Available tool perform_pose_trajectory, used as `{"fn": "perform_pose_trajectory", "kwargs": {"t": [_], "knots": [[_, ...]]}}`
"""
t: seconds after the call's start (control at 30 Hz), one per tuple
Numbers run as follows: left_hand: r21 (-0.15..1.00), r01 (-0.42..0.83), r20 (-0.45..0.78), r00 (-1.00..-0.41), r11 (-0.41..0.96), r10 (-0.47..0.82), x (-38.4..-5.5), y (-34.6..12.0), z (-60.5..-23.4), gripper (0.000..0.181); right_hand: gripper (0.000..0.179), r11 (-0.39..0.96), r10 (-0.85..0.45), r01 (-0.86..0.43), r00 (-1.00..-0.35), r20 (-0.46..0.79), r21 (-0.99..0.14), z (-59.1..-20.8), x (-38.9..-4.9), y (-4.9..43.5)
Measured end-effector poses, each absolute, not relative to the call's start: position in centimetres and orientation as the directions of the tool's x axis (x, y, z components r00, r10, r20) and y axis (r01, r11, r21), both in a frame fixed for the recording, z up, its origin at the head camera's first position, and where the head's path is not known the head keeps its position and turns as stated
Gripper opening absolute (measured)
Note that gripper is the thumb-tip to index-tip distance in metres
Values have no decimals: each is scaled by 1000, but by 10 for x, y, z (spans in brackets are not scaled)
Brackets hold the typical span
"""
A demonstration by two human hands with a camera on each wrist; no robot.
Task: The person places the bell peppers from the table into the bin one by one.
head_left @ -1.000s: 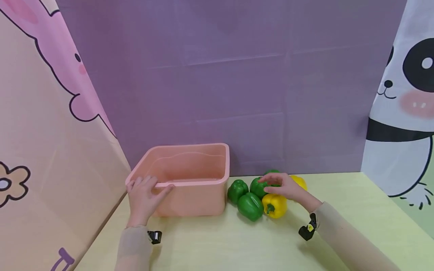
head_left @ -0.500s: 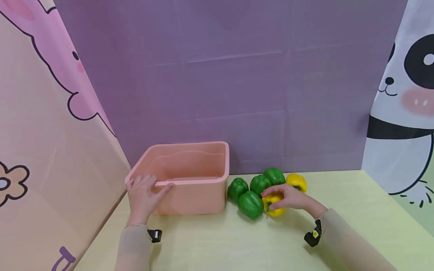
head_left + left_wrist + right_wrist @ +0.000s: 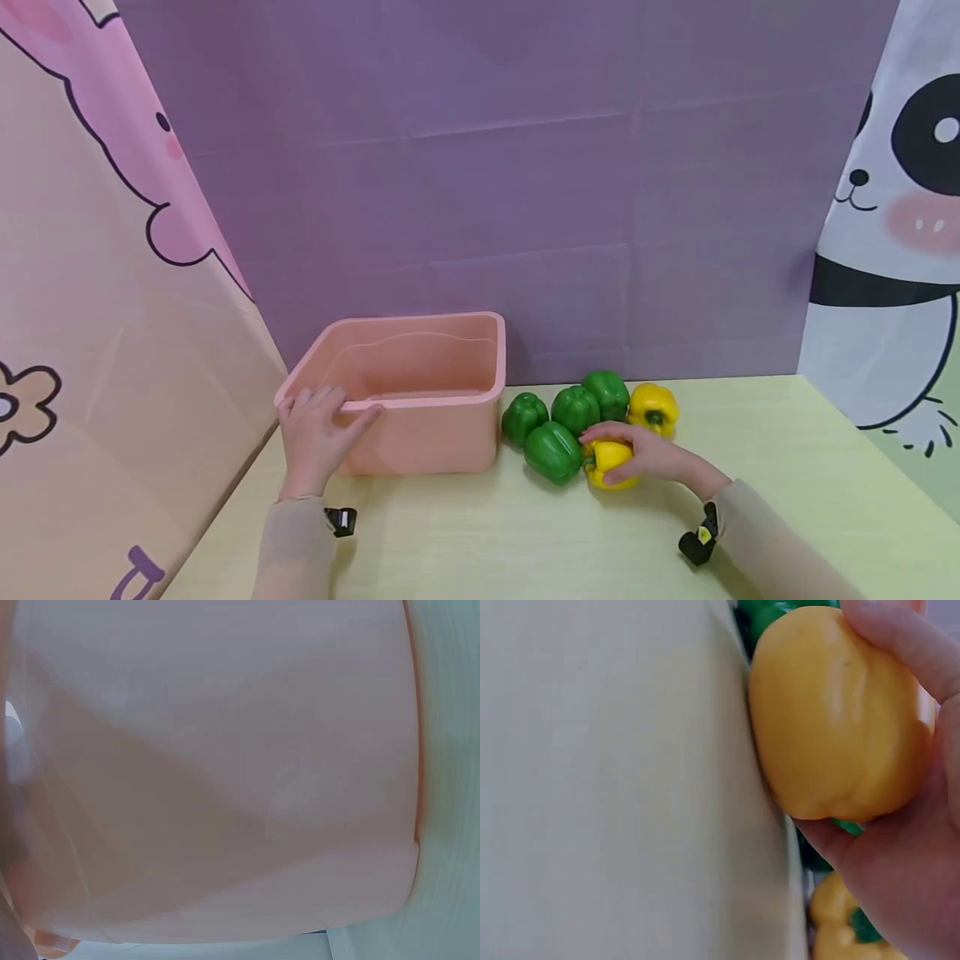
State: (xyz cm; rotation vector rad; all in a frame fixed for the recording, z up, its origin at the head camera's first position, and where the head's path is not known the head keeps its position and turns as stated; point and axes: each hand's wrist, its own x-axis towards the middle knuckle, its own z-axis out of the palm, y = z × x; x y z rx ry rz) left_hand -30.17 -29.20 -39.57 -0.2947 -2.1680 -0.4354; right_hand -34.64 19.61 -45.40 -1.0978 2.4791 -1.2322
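Note:
A pink plastic bin (image 3: 427, 437) stands at the left of the table in the head view. My left hand (image 3: 313, 437) grips its front rim near the left corner, fingers hooked over the edge and thumb lying along it. The bin's smooth wall (image 3: 247, 765) fills most of the left wrist view. Over on the right, my right hand (image 3: 651, 454) holds the front yellow bell pepper (image 3: 606, 463) between thumb and fingers. The right wrist view shows this pepper (image 3: 840, 720) on its side, low over the table, the thumb across one end.
Several green bell peppers lie between the bin and my right hand, the nearest green pepper (image 3: 553, 452) beside the held one. Another yellow bell pepper (image 3: 653, 408) sits behind my right hand. A purple cloth backdrop (image 3: 480, 183) hangs behind the pale table (image 3: 465, 542).
My right hand has come down from over the green peppers and closed around the front yellow pepper, which has turned and shifted slightly rightward. The left hand stays on the rim.

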Motion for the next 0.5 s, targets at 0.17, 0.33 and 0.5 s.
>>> {"fn": "perform_pose_trajectory", "kwargs": {"t": [0.17, 0.33, 0.5], "knots": [[208, 366, 812, -582, 907, 49, -301, -293, -396, 44, 54, 380, -666, -547, -722, 190, -746, -460, -345, 198], [205, 363, 813, -581, 909, 48, -302, -293, -397, 45, 54, 369, -658, -513, -733, 172, -775, -461, -344, 198], [203, 365, 811, -582, 908, 52, -303, -292, -397, 45, 57, 363, -642, -440, -757, 121, -821, -465, -343, 201]]}}
